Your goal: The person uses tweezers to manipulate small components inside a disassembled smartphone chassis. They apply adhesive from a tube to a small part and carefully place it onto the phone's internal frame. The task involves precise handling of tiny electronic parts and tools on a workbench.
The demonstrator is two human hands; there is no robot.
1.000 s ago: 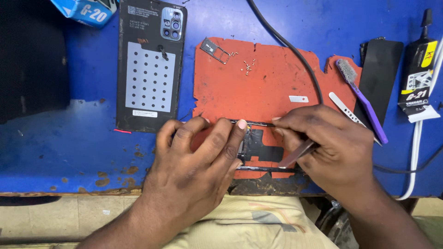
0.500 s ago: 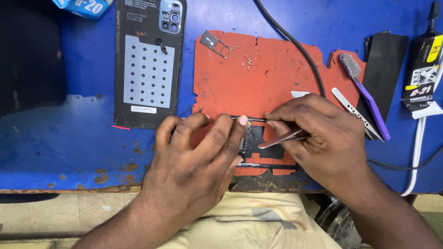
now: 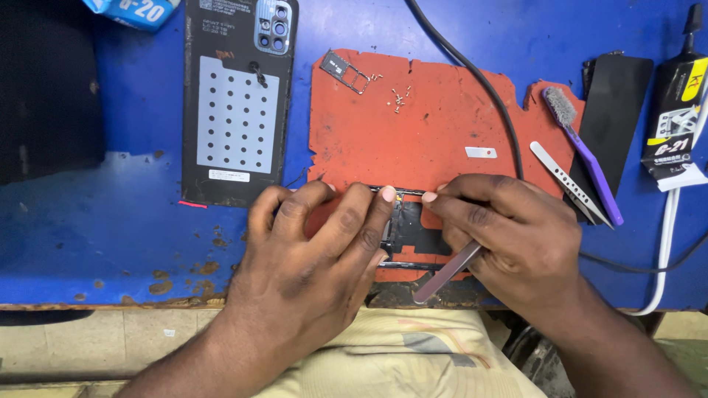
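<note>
An opened dark phone body lies on a torn red mat near the bench's front edge, mostly hidden under my hands. My left hand lies flat over its left part, fingers pressing it down, index fingertip at its top edge. My right hand grips metal tweezers, whose tips point into the phone under my fingers. The phone's black back cover, inner side up with a grey dotted sheet, lies to the upper left.
On the mat lie a SIM tray, several tiny screws and a small white piece. A black cable crosses it. To the right are spare tweezers, a purple brush, a black panel, a glue tube.
My right hand has shifted slightly with the tweezers, whose handle now points down toward the bench edge. My left hand stays pressed on the phone.
</note>
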